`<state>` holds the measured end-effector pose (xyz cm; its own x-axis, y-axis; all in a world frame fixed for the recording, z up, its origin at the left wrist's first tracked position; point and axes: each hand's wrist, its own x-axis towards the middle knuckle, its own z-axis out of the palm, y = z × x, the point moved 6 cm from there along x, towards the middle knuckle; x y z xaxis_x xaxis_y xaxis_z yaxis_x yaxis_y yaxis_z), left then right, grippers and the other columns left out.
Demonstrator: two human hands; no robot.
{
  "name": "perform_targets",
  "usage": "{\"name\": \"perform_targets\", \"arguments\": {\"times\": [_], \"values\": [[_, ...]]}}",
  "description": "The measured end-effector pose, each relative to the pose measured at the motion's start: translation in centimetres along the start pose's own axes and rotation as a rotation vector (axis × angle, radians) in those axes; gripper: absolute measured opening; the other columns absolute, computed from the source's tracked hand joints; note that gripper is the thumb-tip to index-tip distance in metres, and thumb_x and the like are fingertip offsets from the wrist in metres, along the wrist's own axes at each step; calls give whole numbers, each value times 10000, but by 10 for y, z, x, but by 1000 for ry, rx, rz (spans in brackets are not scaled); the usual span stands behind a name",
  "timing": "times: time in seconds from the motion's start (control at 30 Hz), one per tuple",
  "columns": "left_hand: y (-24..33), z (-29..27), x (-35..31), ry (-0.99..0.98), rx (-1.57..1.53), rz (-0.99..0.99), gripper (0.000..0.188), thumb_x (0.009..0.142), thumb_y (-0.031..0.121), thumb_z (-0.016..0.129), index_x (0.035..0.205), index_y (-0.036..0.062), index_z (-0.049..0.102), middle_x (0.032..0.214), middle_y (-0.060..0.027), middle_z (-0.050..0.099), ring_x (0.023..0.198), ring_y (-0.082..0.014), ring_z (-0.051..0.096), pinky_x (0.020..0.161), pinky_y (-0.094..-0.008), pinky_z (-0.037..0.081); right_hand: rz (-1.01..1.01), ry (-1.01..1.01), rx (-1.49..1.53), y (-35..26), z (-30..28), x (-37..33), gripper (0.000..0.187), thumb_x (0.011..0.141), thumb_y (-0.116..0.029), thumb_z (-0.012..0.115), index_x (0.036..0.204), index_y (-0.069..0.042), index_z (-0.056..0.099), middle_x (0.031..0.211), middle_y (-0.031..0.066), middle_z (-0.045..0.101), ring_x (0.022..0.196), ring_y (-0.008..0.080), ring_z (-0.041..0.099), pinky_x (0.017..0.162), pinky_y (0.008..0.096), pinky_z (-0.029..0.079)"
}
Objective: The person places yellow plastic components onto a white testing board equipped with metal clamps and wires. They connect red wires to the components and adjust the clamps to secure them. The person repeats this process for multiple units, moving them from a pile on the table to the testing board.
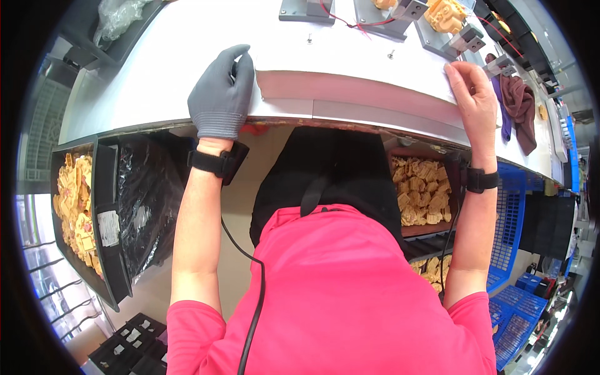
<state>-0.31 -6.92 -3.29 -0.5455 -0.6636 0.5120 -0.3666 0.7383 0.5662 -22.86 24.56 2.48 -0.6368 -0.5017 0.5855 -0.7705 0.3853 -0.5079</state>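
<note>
Where the left hand point(220, 97) (gloved in grey) is placed, half-curled, at the left end of a pale panel point(356, 89), the bare right hand point(477, 97) is partly closed at the opposite end, thumb near the fingers; whether either grips it cannot be determined. The panel lies along the near edge of the desk point(140, 87). Beyond stand grey fixtures point(434, 42), one bearing a yellow part point(445, 15).

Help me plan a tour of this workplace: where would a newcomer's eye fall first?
The bright pink shirt fills the lower middle. Above it, over the white table, the grey-gloved left hand stands out against the bare right hand at upper right. Heaped yellow-orange parts also draw the eye, in a black bin at far left.
</note>
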Motion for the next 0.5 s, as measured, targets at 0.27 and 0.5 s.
{"name": "perform_targets", "arguments": {"times": [0.27, 0.5], "values": [[-4, -2, 1, 26, -21, 89, 218, 959, 191, 619, 1142, 108, 702, 965, -103, 712, 784, -233, 669, 730, -340, 521, 38, -18, 4, -8, 1, 1, 120, 897, -134, 719, 978, -49, 693, 845, 53, 642, 668, 130, 576, 637, 269, 487], [-39, 16, -8, -151, -397, -38, 459, 929, 212, 646, 1296, -56, 579, 1264, -176, 632, 1133, -267, 615, 1008, -374, 474, -77, -178, -125, -12, -16, 9, 138, 812, -138, 761, 910, -98, 672, 797, 46, 612, 759, 256, 616, 709, 385, 467]]}}
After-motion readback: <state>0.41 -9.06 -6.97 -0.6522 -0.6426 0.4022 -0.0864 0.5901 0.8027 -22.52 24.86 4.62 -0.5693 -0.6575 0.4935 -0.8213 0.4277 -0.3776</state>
